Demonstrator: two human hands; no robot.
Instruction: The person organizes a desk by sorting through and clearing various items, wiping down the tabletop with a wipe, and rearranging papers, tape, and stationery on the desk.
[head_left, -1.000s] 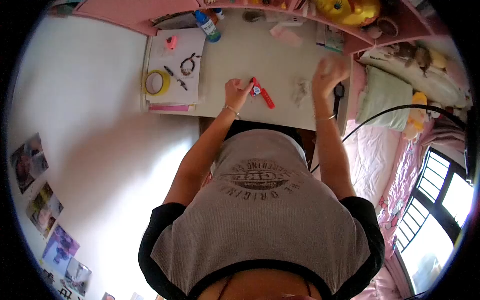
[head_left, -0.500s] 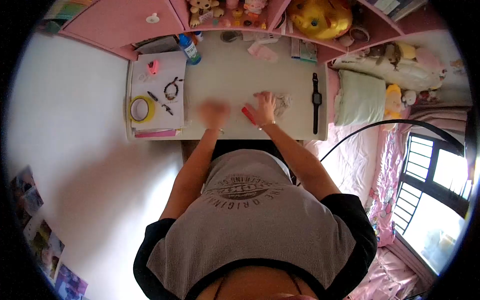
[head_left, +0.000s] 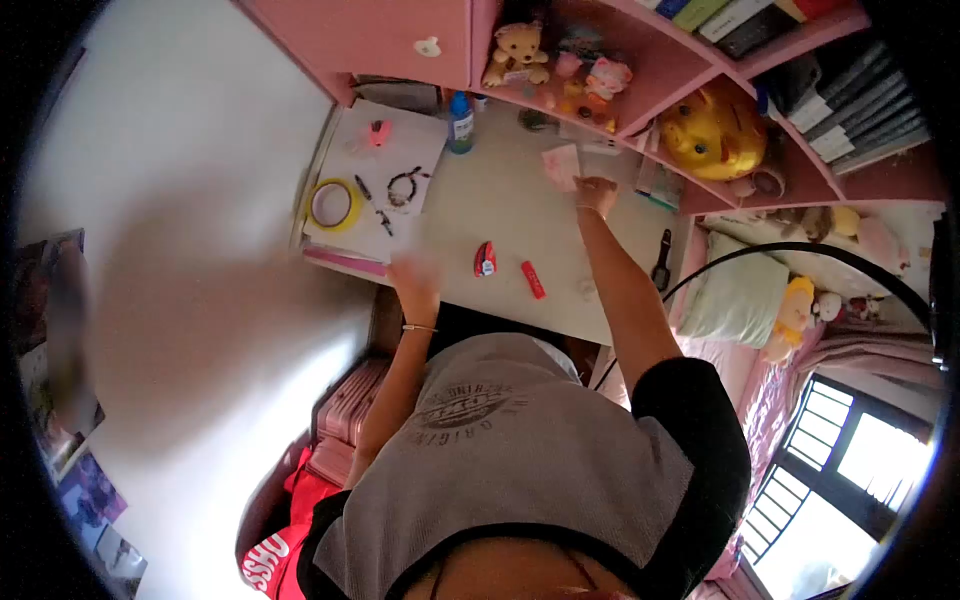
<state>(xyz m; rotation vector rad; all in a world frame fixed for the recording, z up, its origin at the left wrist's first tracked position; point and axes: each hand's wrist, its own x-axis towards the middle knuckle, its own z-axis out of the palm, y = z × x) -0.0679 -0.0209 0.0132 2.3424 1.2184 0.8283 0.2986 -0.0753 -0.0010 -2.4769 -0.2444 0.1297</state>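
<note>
My right hand [head_left: 598,193] reaches to the back of the desk, its fingers curled in at the lower right corner of a pink sheet or packet [head_left: 561,166]. Whether they grip that corner is hidden. Near the front left edge of the desk is my left hand [head_left: 415,278], its fingers smeared by motion. Between the two arms lie a small red item with a label [head_left: 485,260] and a short red stick-shaped piece [head_left: 533,280], neither touched. A faint whitish patch [head_left: 587,288] shows just left of my right forearm.
White paper [head_left: 345,150] on the left bears yellow tape [head_left: 334,205], a beaded bracelet [head_left: 405,187], pens and a pink item [head_left: 379,133]. A blue bottle [head_left: 460,124] stands behind. A black watch [head_left: 662,262] lies right. Pink shelves overhang the back, and a black curved bar [head_left: 800,247] arches right.
My right hand has moved from the front of the desk to the pink sheet, uncovering the red pieces. My left hand has shifted left and nearer the front edge. The view has turned and shifted.
</note>
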